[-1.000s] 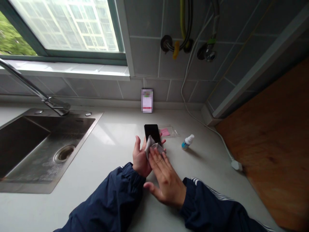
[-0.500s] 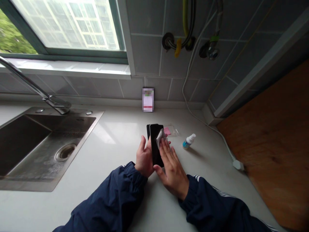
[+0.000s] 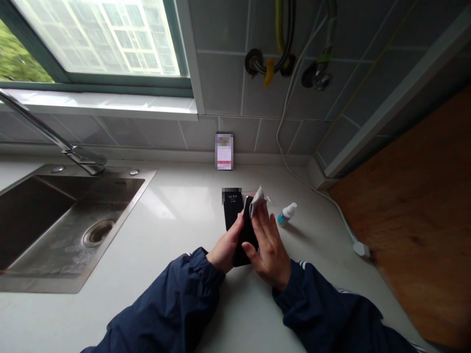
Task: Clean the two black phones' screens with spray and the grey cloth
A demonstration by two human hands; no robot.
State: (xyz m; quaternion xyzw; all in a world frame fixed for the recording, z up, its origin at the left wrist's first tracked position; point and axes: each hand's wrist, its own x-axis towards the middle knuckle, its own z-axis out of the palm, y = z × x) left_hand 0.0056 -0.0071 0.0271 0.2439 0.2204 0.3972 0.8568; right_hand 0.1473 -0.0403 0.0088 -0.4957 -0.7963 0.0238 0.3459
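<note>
My left hand (image 3: 225, 249) grips a flat black slab (image 3: 246, 236), a phone or its case, and holds it tilted on edge above the white counter. My right hand (image 3: 268, 245) presses a crumpled white cloth (image 3: 257, 199) against the slab's upper end with its fingers, and its thumb rests on the slab's lower part. Just behind the slab a black phone (image 3: 231, 208) lies flat on the counter with its screen lit. Both sleeves are dark blue.
A small spray bottle (image 3: 286, 214) lies right of my hands. A steel sink (image 3: 55, 220) with a tap (image 3: 75, 154) fills the left. A small card (image 3: 224, 152) leans on the tiled wall. A white cable (image 3: 312, 192) runs to a plug (image 3: 361, 250) beside a wooden board (image 3: 423, 206).
The black slab has come up off the counter and turned on edge in my left hand. The cloth has slid toward its far end. The phone behind it now shows a lit screen.
</note>
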